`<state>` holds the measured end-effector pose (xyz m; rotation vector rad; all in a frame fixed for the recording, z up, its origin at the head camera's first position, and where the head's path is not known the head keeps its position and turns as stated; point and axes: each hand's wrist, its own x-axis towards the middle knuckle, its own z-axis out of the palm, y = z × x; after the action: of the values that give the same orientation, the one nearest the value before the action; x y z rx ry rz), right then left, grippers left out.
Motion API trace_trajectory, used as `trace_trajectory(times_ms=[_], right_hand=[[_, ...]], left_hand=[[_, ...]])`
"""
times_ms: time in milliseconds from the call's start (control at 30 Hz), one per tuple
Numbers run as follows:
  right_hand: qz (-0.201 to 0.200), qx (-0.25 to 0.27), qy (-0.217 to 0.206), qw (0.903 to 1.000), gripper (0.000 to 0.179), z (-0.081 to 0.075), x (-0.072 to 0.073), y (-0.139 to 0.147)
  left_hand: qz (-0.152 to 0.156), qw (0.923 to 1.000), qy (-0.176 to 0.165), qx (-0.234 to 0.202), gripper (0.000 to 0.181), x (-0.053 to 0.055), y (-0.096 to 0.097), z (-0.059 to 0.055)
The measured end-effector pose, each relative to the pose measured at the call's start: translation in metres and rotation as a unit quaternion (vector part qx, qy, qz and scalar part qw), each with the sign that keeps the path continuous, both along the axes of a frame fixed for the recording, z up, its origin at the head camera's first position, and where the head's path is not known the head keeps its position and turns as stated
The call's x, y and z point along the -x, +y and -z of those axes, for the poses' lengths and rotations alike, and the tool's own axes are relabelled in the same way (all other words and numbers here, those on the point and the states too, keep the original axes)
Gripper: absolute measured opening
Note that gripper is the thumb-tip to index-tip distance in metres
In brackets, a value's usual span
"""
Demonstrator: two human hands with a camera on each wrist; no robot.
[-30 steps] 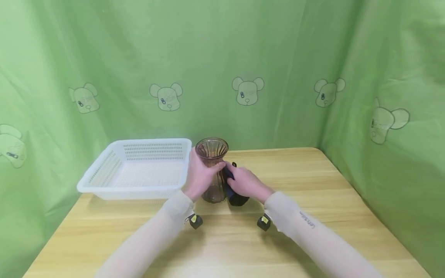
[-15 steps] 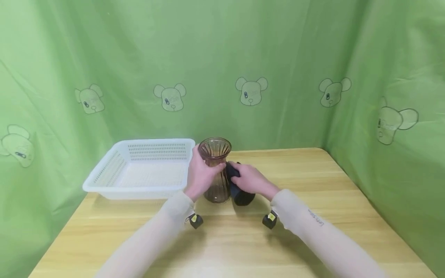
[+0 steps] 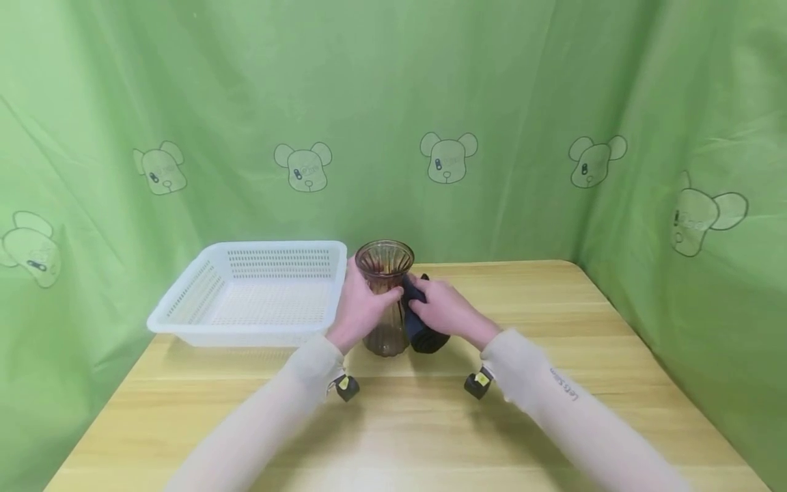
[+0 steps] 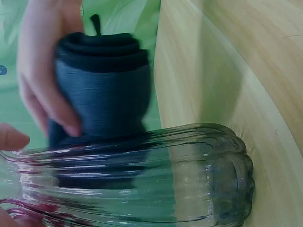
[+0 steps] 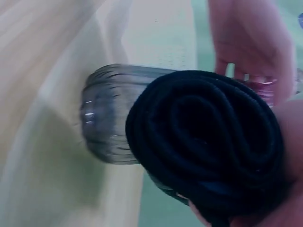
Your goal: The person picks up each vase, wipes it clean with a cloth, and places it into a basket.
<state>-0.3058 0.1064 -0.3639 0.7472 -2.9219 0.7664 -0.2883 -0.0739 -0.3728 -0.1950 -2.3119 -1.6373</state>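
A ribbed, purple-tinted glass vase point(image 3: 386, 333) with a flared rim stands upright on the table. My left hand point(image 3: 359, 306) grips it from the left just under the rim, with the thumb across its front. In my right hand point(image 3: 447, 309) is a rolled dark cloth point(image 3: 427, 336), held tilted against the vase's right side. The left wrist view shows the cloth point(image 4: 104, 92) behind the clear ribbed glass point(image 4: 203, 175), with a small loop or strip sticking out of its end. From the right wrist, the cloth's coiled end point(image 5: 199, 142) covers much of the vase point(image 5: 113, 113).
A white perforated plastic basket point(image 3: 246, 336) stands on the left of the wooden table point(image 3: 393, 437), close beside my left hand. Green curtains point(image 3: 381, 82) with printed bear heads hang behind the table and along both sides.
The rolled cloth has shifted slightly along the vase's right side and turned, so its coiled lower end shows more. My left hand keeps its grip on the vase. The head view has moved a little.
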Motion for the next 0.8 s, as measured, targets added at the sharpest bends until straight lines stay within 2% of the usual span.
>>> trace_trajectory(times_ms=[200,300,400,567,800], right_hand=[[-0.007,-0.054,-0.03,0.9981,0.055,0.024,0.001,-0.001],[-0.015,-0.068,-0.045,0.9965,0.051,0.038,0.002,0.0],[-0.018,-0.062,-0.065,0.9958,0.051,0.044,0.004,0.002],[-0.013,-0.034,-0.083,0.9959,0.057,0.033,0.004,0.007],[-0.02,0.007,-0.049,0.9986,0.063,-0.001,-0.003,0.006]], left_hand=[[-0.006,0.9999,-0.007,0.007,0.096,0.001,0.0,0.001],[-0.01,0.9999,0.005,0.006,0.091,0.001,-0.001,0.002],[-0.01,0.9998,0.019,0.005,0.088,0.002,-0.003,0.003],[-0.019,0.9995,0.011,0.022,0.093,0.002,-0.003,0.003],[-0.022,0.9992,0.001,0.032,0.099,-0.002,-0.007,0.001]])
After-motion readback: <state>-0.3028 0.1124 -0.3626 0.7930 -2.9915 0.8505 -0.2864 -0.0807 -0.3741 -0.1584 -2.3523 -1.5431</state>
